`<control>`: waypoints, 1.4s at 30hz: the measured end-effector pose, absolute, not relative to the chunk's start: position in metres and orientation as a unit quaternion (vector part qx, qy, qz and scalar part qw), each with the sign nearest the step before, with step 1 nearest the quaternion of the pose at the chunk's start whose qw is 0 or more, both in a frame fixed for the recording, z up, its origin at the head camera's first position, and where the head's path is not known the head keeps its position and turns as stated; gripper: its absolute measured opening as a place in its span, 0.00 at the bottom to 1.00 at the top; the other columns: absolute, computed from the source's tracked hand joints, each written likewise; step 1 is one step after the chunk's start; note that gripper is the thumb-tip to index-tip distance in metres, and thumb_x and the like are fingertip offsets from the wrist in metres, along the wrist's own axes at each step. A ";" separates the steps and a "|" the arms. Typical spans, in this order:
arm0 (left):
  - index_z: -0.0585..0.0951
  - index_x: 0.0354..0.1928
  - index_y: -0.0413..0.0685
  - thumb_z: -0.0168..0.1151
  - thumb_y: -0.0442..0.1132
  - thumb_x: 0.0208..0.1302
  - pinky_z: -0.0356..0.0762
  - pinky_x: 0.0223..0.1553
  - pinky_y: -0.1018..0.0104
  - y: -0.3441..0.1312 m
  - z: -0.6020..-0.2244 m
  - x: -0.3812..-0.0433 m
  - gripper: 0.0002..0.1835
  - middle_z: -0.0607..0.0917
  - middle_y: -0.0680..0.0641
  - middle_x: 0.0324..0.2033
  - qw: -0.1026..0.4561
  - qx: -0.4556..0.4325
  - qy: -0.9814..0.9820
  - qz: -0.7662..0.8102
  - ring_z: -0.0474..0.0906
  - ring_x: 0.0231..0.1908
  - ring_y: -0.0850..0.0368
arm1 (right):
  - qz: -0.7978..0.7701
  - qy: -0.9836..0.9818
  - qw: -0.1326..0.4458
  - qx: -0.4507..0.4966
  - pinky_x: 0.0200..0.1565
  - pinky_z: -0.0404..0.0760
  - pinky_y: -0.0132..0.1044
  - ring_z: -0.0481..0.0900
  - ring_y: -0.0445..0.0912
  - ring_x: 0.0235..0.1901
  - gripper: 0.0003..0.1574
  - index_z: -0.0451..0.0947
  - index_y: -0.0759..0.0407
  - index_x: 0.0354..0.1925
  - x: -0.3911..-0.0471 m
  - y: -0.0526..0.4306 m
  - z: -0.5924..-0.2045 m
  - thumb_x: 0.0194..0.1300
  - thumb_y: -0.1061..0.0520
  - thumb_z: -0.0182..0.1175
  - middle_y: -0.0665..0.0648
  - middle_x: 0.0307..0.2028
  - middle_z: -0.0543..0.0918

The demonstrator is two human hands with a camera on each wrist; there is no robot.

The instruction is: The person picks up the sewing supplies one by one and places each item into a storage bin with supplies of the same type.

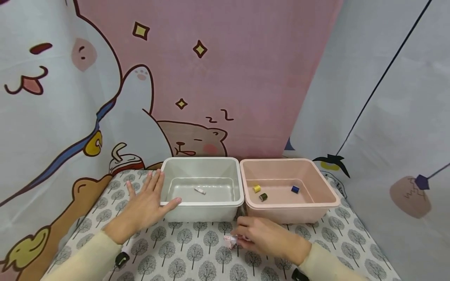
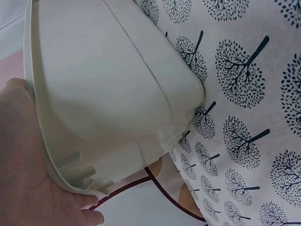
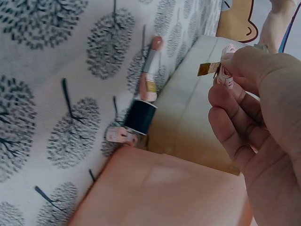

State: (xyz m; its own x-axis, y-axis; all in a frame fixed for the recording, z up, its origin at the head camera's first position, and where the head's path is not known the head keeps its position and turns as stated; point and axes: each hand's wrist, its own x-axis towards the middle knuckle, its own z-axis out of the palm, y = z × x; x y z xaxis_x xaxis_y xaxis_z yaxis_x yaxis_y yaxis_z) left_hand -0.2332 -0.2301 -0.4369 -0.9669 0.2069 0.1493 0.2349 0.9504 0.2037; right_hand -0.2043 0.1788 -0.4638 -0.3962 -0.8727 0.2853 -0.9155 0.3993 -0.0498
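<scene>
My right hand (image 1: 261,239) pinches a small rolled measuring tape (image 3: 226,75), white with red print and a brass-coloured end, in front of the two bins. My left hand (image 1: 144,205) lies spread at the front left corner of the grey-white bin (image 1: 207,208), its fingers and thumb touching the rim. Inside that bin is a small white roll (image 1: 200,191). The right wrist view shows a dark thread spool (image 3: 141,117) on the cloth by the bins, between a pinkish tape strip (image 3: 149,77) and a small pink-and-white roll (image 3: 117,134).
To the right, against the grey-white bin, stands a pink bin (image 1: 291,212) holding a yellow spool (image 1: 257,189), an olive spool (image 1: 263,197) and a blue spool (image 1: 295,189). A tree-print cloth (image 1: 197,253) covers the table. Cartoon-printed curtain (image 1: 246,78) hangs behind the bins.
</scene>
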 end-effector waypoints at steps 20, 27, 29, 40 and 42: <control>0.48 0.95 0.36 0.50 0.82 0.82 0.16 0.76 0.03 -0.232 -0.436 -0.235 0.65 0.43 0.36 0.96 0.062 -0.106 -0.986 -0.112 0.37 0.95 0.27 | 0.116 -0.795 0.163 0.573 0.46 0.82 0.12 0.83 0.30 0.39 0.14 0.92 0.50 0.50 -0.210 0.163 -0.409 0.70 0.61 0.82 0.45 0.43 0.87; 0.48 0.95 0.37 0.44 0.86 0.81 0.16 0.78 0.04 -0.232 -0.435 -0.233 0.66 0.43 0.37 0.96 0.056 -0.104 -0.987 -0.105 0.35 0.95 0.28 | 0.124 -0.795 0.175 0.567 0.41 0.82 0.14 0.84 0.33 0.37 0.14 0.92 0.52 0.52 -0.221 0.160 -0.391 0.70 0.62 0.81 0.47 0.43 0.87; 0.48 0.95 0.37 0.44 0.86 0.81 0.15 0.79 0.06 -0.231 -0.436 -0.233 0.66 0.43 0.38 0.96 0.054 -0.102 -0.988 -0.103 0.34 0.96 0.28 | 0.132 -0.800 0.166 0.561 0.40 0.81 0.13 0.85 0.34 0.36 0.14 0.92 0.53 0.52 -0.225 0.159 -0.386 0.71 0.62 0.80 0.47 0.43 0.87; 0.49 0.95 0.39 0.45 0.85 0.81 0.11 0.81 0.11 -0.232 -0.431 -0.233 0.65 0.45 0.39 0.96 0.050 -0.102 -0.988 -0.101 0.33 0.96 0.29 | 0.174 -0.786 0.181 0.565 0.37 0.88 0.24 0.88 0.39 0.34 0.12 0.92 0.59 0.50 -0.261 0.152 -0.369 0.70 0.68 0.78 0.53 0.41 0.87; 0.49 0.95 0.39 0.45 0.86 0.80 0.11 0.82 0.12 -0.233 -0.429 -0.233 0.65 0.45 0.39 0.96 0.050 -0.102 -0.989 -0.100 0.34 0.95 0.29 | 0.179 -0.788 0.178 0.561 0.37 0.88 0.26 0.88 0.40 0.33 0.11 0.92 0.61 0.49 -0.268 0.149 -0.366 0.71 0.69 0.77 0.54 0.40 0.87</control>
